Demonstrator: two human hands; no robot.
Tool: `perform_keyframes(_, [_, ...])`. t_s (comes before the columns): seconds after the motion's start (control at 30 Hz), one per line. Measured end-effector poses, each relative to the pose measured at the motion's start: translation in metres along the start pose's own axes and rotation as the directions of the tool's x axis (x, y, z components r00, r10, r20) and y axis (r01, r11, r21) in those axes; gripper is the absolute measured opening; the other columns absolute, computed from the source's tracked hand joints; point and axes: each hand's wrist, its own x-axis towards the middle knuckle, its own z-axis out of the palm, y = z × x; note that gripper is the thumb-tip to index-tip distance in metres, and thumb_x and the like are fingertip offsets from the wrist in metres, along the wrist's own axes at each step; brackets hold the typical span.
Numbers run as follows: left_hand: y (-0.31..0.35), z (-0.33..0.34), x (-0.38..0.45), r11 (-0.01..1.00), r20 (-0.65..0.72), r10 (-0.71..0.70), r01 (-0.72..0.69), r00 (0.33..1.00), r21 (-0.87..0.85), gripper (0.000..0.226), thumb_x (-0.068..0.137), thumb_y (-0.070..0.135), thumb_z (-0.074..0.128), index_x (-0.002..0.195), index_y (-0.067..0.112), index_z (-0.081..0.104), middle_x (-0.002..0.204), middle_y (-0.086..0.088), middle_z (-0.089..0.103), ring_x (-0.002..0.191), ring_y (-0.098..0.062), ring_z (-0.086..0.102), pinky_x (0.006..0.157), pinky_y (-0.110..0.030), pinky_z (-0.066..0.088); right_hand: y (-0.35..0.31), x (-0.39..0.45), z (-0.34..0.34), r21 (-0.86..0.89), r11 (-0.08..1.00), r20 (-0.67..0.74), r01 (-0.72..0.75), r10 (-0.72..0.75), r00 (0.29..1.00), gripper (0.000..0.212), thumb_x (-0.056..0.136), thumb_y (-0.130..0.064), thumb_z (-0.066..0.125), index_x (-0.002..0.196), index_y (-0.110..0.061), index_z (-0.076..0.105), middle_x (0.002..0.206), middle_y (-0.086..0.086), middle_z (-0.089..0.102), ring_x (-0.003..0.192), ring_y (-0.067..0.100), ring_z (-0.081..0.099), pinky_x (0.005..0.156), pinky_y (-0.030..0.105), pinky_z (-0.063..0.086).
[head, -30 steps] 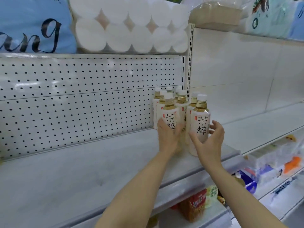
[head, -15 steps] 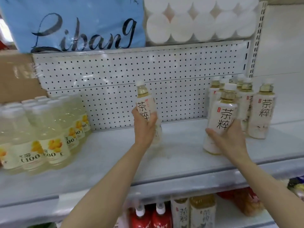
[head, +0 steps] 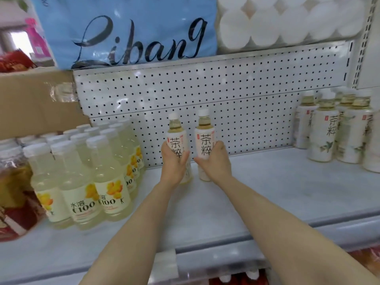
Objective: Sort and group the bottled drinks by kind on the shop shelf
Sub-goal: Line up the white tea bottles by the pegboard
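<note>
My left hand (head: 173, 164) grips a white-labelled tea bottle (head: 176, 134) with a white cap. My right hand (head: 214, 163) grips a second tea bottle (head: 205, 138) of the same kind. Both bottles stand upright side by side at the middle of the white shelf (head: 257, 198), close to the pegboard back. A group of the same tea bottles (head: 333, 128) stands at the far right of the shelf. Several pale yellow C100 lemon drink bottles (head: 82, 171) are clustered at the left.
A cardboard box (head: 35, 101) sits behind the lemon drinks at left. Red packaged goods (head: 12, 202) lie at the far left edge. On the shelf above are a blue Libang pack (head: 127, 29) and white paper rolls (head: 287, 19). Red-capped bottles (head: 236, 278) show on the shelf below.
Both hands carried a tea bottle each leftward from the right-hand group to the shelf's middle. The right hand's bottle now stands beside the left one. The view panned left.
</note>
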Motion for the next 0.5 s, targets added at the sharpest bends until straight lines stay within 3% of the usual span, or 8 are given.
perform_keyframes(0.1, [-0.01,-0.009,0.017,0.997,0.048,-0.038,0.035,0.998,0.067,0.056,0.09,0.017,0.069,0.134,0.012,0.034,0.129,-0.006,0.049,0.113,-0.014,0.055,0.09,-0.024,0.053,-0.006,0.012,0.02,-0.007,1.0,-0.012,-0.002,0.002,1.0,0.073,0.075,-0.039,0.081,0.123,-0.004,0.039,0.124,0.012,0.05,0.117,0.031,0.049,0.085,0.043,0.049])
perform_keyframes(0.23, [-0.028,-0.013,0.036,0.985,0.015,-0.077,0.074,0.997,0.153,0.067,0.083,0.026,0.068,0.136,0.016,0.03,0.132,-0.011,0.045,0.121,-0.027,0.052,0.101,-0.052,0.05,-0.006,0.027,0.04,-0.014,1.0,0.032,0.016,-0.016,0.999,0.073,0.076,-0.041,0.082,0.121,-0.004,0.038,0.122,0.015,0.055,0.112,0.034,0.055,0.082,0.045,0.051])
perform_keyframes(0.33, [-0.022,-0.011,0.04,0.979,-0.009,-0.12,0.12,0.993,0.164,0.067,0.09,0.015,0.067,0.141,0.011,0.023,0.135,-0.013,0.038,0.12,-0.028,0.048,0.103,-0.05,0.047,-0.002,0.04,0.052,0.0,1.0,0.091,0.001,-0.001,0.996,0.071,0.079,-0.043,0.08,0.119,-0.003,0.038,0.119,0.016,0.059,0.108,0.035,0.059,0.078,0.042,0.051])
perform_keyframes(0.5, [-0.027,-0.004,0.054,0.972,-0.017,-0.147,0.148,0.989,0.181,0.062,0.094,0.017,0.063,0.141,0.016,0.022,0.132,-0.007,0.036,0.112,-0.023,0.05,0.097,-0.042,0.048,-0.003,0.058,0.064,0.014,1.0,0.123,0.012,-0.014,0.992,0.068,0.081,-0.045,0.077,0.118,-0.004,0.038,0.12,0.013,0.059,0.106,0.033,0.059,0.079,0.041,0.05])
